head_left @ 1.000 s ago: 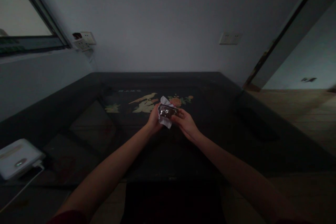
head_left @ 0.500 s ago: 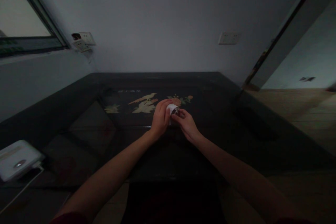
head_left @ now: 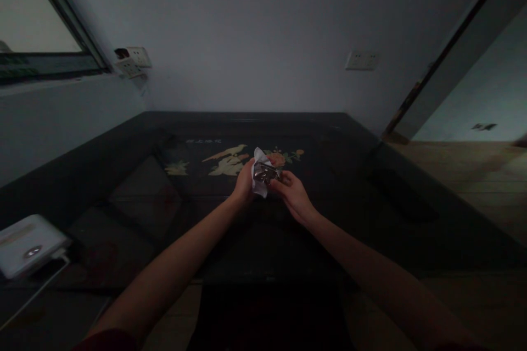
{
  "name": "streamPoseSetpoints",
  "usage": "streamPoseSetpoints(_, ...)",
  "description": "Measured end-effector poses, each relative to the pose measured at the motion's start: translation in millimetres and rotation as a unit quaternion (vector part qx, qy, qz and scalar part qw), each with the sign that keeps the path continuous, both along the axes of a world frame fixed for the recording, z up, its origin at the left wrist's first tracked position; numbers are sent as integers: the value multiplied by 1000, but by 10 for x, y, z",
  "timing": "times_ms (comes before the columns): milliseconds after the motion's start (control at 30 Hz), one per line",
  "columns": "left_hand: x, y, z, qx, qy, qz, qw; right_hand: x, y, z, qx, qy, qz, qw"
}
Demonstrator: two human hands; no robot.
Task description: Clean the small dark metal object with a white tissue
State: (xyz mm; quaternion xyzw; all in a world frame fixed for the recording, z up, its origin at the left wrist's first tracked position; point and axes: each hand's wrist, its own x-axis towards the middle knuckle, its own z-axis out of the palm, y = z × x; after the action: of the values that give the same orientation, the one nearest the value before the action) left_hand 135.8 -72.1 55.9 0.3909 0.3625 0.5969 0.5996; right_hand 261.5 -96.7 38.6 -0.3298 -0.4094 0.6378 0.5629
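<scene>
Above the dark table, my left hand (head_left: 244, 182) is closed around a white tissue or cloth (head_left: 259, 191), whose edges stick out at top and bottom. Against the white sheet lies a small, shiny, silvery-dark metallic object (head_left: 263, 172); its exact kind cannot be made out in the dim light. The thumb and fingers of my right hand (head_left: 295, 193) pinch this object at its right side. Most of my left fingers are hidden behind the sheet.
The dark glossy table (head_left: 329, 241) carries an inlaid bird-and-flower picture (head_left: 226, 164). A white box-like device (head_left: 33, 244) with a cable stands at the left edge. A dark flat item (head_left: 405, 194) lies to the right. Wall sockets (head_left: 362, 60) are beyond the table.
My left hand has turned and drawn back behind the white sheet, which now spreads wider. More of the shiny object shows. My right hand stays almost where it was.
</scene>
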Motion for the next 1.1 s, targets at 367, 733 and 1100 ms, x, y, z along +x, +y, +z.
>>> streamPoseSetpoints(367, -9, -11, 21, -54, -80, -12, 995, -28, 14, 16, 11, 4, 18, 1000)
streamPoseSetpoints(733, -2, -189, -51, 306, 306, 185, 882, -20, 46, -57, 31, -2, -20, 999)
streamPoseSetpoints(1100, -9, -52, -38, 78, 75, 95, 990, -12, 45, -60, 6, -10, -22, 1000)
